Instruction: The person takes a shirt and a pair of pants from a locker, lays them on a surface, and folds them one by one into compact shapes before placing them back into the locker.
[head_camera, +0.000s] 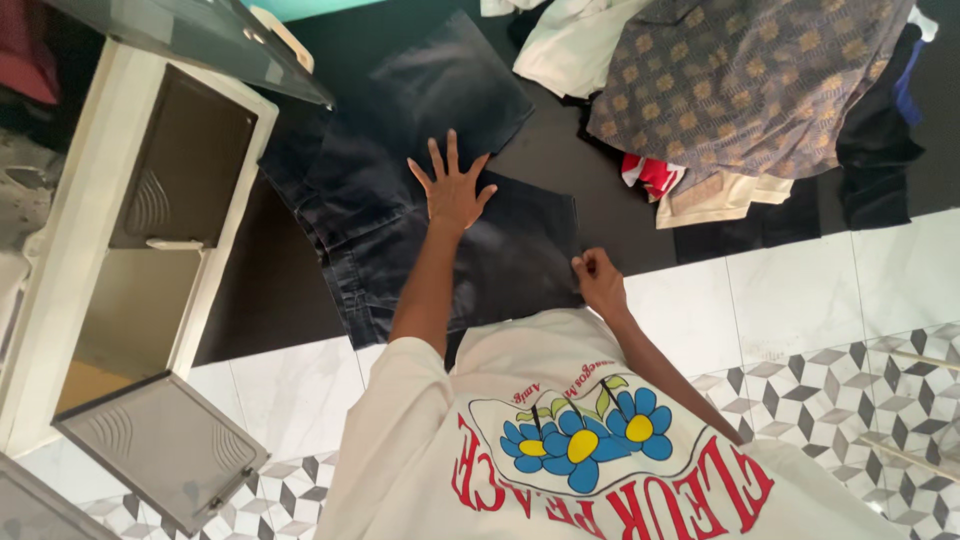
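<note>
A dark navy garment (400, 215) lies spread on a black mat (610, 190) on the floor in front of me. My left hand (452, 190) rests flat on the middle of it, palm down, fingers spread. My right hand (598, 280) pinches the garment's near right corner, by the edge of the mat. The near part of the garment looks folded over under both hands. My white printed shirt fills the bottom of the view.
A pile of clothes (740, 80), with a patterned grey-brown piece on top, lies at the far right of the mat. A white cabinet (85, 230) with open grey doors stands at the left. White and patterned floor tiles (800, 300) border the mat.
</note>
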